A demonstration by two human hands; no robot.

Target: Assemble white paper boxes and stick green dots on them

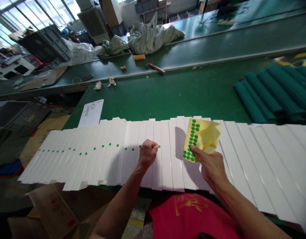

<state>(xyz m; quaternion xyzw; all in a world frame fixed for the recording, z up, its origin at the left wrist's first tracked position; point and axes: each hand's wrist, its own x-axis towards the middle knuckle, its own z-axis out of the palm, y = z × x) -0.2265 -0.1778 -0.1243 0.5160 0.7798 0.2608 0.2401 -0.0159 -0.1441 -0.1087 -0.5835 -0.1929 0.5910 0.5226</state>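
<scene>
My left hand [148,153] is curled closed over a row of overlapping flat white cartons [165,169]. Its fingers are at the carton surface, beside a green dot sticker [159,146]; what they pinch, if anything, is hidden. My right hand [212,164] grips a yellow sticker sheet [209,131], thumb on its front. Several green dots remain in columns on the sheet's left part, while its right part is bare and creased. To the left, green dots [110,144] run in an uneven line, spread across the cartons. No dots show on the cartons right of the sheet.
Behind the cartons lies a green tabletop [167,96], with a printed white paper [91,111] at left. Dark green rolled or ridged pieces [272,93] are stacked at right. A hammer [156,68], a yellow block [139,57] and crumpled cloth [153,36] lie farther back. Cardboard boxes [52,207] stand below left.
</scene>
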